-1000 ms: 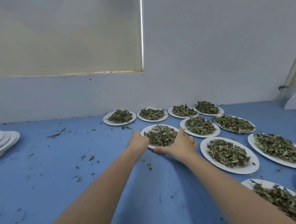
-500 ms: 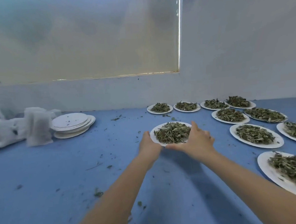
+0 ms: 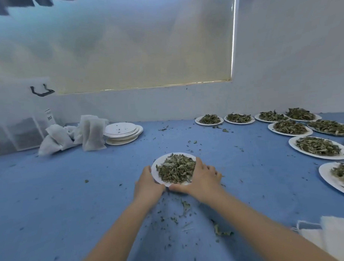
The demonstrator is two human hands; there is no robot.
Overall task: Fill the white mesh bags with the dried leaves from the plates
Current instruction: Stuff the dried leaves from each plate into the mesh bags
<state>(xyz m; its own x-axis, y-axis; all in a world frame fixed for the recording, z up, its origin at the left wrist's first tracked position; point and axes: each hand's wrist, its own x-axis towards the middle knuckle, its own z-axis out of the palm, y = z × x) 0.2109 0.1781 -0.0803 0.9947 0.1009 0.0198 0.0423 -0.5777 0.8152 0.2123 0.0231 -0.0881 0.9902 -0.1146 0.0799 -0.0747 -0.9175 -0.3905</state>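
Cradling one paper plate from both sides, the person is keeping it level in the middle of the blue table, probably so the loose heap doesn't slide off. The left hand is curling round the near-left rim, and the right hand is wrapping the near-right edge with its thumb running along the front and its fingers slightly spread down the side. Only the head view here, so whether the plate is resting on the cloth or just above it can't be told.

The dried leaves are looking crinkly, curled and grey-green, piled in a light, flaky mound. The plate is looking thin and round with a shallow lip, so gripping it on two sides is likely stopping it from bending.

Over at the far left, the white mesh bags are slumping in a soft, gauzy pile, right beside a stack of empty plates. That's probably where this load is heading. More filled plates are lining the right side, well apart from the bags, and leaf crumbs are littering the cloth near the wrists.
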